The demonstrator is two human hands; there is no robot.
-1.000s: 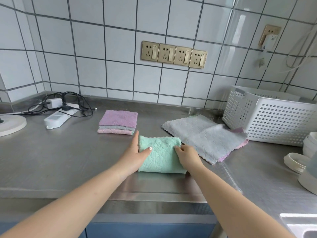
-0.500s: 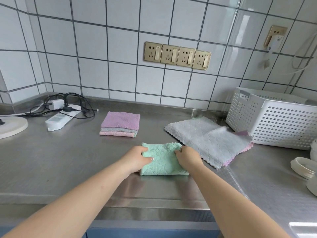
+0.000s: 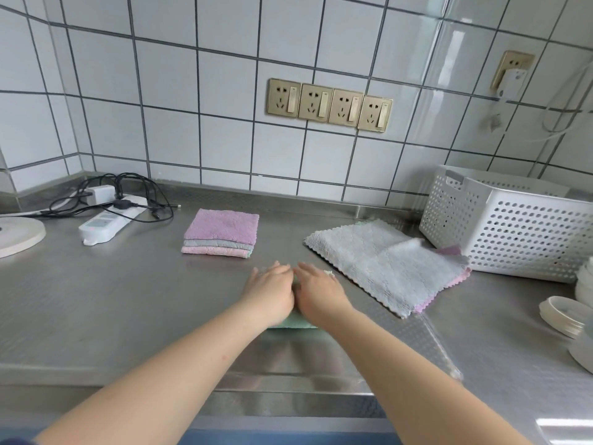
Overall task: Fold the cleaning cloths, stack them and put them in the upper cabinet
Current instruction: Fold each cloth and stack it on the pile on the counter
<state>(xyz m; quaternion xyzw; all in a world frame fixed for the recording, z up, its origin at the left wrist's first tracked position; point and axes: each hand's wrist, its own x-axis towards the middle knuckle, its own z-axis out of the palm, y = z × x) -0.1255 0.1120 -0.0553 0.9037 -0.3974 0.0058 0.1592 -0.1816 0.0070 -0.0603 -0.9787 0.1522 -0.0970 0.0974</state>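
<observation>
A: Where do you have your hands?

B: Your left hand (image 3: 271, 295) and your right hand (image 3: 316, 292) lie side by side, palms down, on the green cloth (image 3: 290, 322) near the front of the steel worktop (image 3: 96, 309). Fingers are stretched flat, so each grip is wide and presses rather than clasps.

A: How much of that cloth can you see?

B: Little. Only a strip shows below your wrists and a sliver between your hands; it seems to be folded small, though your hands cover most of it.

A: And the other cloths?

B: The folded stack (image 3: 221, 232) sits behind your left hand, apart from it, a pink cloth on top and grey and pale pink layers under it. To your right the grey cloth (image 3: 382, 261) lies spread flat on a pink one whose edge peeps out at its near corner. Its far corner lies just beside the white perforated basket (image 3: 513, 226).

A: Anything on the left?

B: A power strip (image 3: 109, 220) with tangled black cables near the tiled wall.
</observation>
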